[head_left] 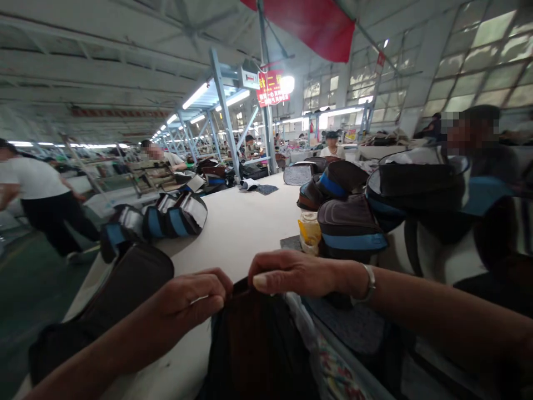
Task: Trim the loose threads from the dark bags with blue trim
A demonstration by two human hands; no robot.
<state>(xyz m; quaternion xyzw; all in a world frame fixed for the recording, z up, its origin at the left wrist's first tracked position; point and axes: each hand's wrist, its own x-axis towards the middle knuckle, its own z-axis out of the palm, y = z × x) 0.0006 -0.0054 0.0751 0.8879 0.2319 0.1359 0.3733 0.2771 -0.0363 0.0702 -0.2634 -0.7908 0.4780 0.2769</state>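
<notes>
A dark fabric bag (250, 350) with a brown strip down its middle stands upright right in front of me. My left hand (189, 297) pinches its top edge on the left between thumb and fingers. On the right, my right hand (291, 272) grips the same edge, thumb toward me; a bracelet (370, 283) circles that wrist. A short dark stretch of the edge shows between the two hands. The bag's lower part runs out of view. Patterned cloth (339, 364) lies along its right side.
On the white table (237, 219), dark bags with blue bands (353, 228) are piled right, beside a jar with something yellow (309, 230). Several more bags (179, 216) line the left edge, with a larger dark one (129, 289) nearer. A person (37, 194) stands left; another (478, 139) is at right.
</notes>
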